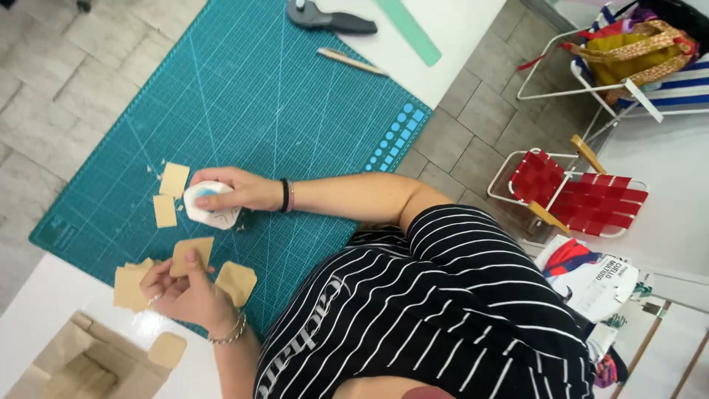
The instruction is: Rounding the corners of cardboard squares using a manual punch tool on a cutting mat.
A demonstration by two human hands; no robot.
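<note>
teal cutting mat (244, 96): left hand (188, 292) pinches cardboard square (190, 255), right hand (236, 188) grips corner punch (210, 207).

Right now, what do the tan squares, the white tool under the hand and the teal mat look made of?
Tan squares: likely kraft card or thin cardboard; matte brown, flat, clean-cut edges, scraps nearby.
White tool: probably hard plastic; smooth, rounded, slightly glossy, with a blue patch, pressed by one hand.
Teal mat: looks like a rubbery vinyl cutting mat; matte, printed with a fine pale grid.

Black white-striped shirt (458, 295), wrist bracelets (286, 195).
</note>
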